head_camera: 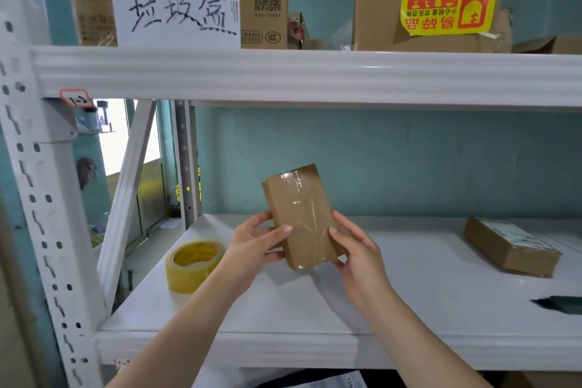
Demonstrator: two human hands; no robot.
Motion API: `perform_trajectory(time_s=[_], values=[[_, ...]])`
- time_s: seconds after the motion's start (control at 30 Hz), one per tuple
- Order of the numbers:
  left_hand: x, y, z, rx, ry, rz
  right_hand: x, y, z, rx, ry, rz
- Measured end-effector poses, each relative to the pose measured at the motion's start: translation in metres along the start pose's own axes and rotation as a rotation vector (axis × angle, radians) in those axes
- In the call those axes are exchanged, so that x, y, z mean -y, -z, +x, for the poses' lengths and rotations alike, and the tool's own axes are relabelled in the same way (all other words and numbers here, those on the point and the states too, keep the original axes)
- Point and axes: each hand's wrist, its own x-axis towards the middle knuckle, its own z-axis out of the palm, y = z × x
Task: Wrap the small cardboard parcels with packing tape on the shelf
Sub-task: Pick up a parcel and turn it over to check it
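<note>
A white metal rack fills the view. Its upper shelf (315, 75) carries a large cardboard box (378, 9) on the right bearing a yellow sticker (447, 3), and a second box (264, 9) on the left, fronted by a white sheet (176, 9) with handwritten characters.

The lower shelf (283, 309) is a white board. A flat cardboard parcel (510, 249) with a printed label lies on it at the far right. A dark item (560, 304) is cut off by the right edge and cannot be identified.

The small cardboard parcel (299, 214) is at centre, held clear above the lower shelf, roughly upright, its top leaning slightly left. A strip of clear tape runs lengthwise down its front face.

A roll of packing tape (193, 264), clear on a yellow core, lies flat on the shelf's left side, just left of the person's left forearm.

The left hand (252, 246) grips the parcel's left edge, thumb on the front face. The right hand (359, 258) grips the right edge likewise, fingers behind.
</note>
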Motion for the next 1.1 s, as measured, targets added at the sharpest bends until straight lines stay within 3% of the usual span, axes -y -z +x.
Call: perform_trajectory(time_s=[0.17, 0.27, 0.53, 0.83, 0.97, 1.1], values=[[0.003, 0.002, -0.001, 0.107, 0.005, -0.178, -0.007, 0.003, 0.000, 0.136, -0.167, 0.105], [0.005, 0.003, 0.002, 0.129, -0.005, -0.180, -0.007, 0.005, -0.005, 0.183, -0.119, 0.060], [-0.011, -0.019, 0.005, -0.199, -0.029, 0.040, -0.008, 0.007, -0.007, 0.045, 0.044, -0.166], [-0.022, -0.015, 0.017, -0.264, 0.096, 0.049, -0.004, 0.009, 0.000, 0.137, 0.129, -0.326], [-0.013, -0.007, 0.016, -0.230, 0.087, 0.000, -0.003, 0.017, 0.007, 0.139, 0.039, -0.190], [-0.007, 0.001, 0.012, -0.199, 0.102, -0.041, -0.001, 0.022, 0.012, -0.002, 0.026, -0.017]])
